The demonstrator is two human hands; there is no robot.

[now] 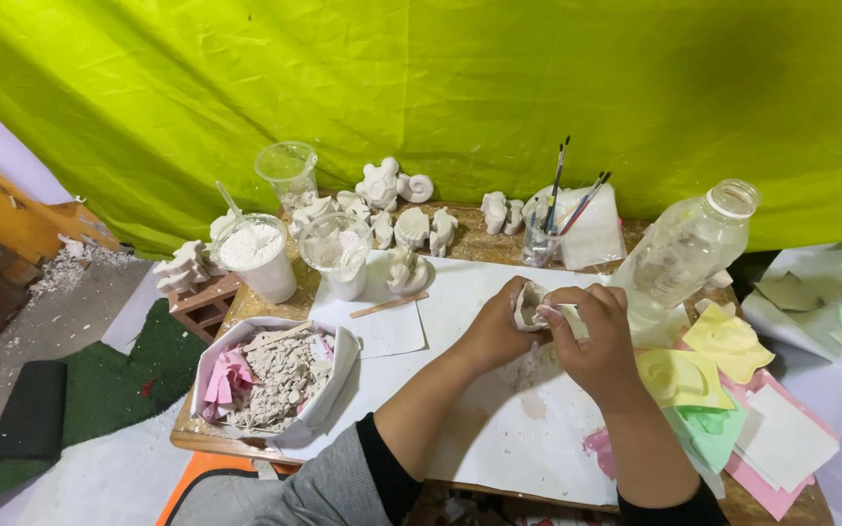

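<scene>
White plaster dust speckles the paper sheet [499, 429] beneath both forearms, which angle up from the near edge. The left hand [495, 331] cups the small plaster mould [528, 304] from below, its opening tilted up and rightward. The right hand [598, 336] pinches its rim, fingers [550, 314] curled closed on it.

Between the hands, the small white plaster cast [528, 304] looks matt and chalky; beyond the right hand, a clear plastic bottle [686, 248] gleams glossy; beneath them, white paper sheet [499, 429] lies smooth.
</scene>
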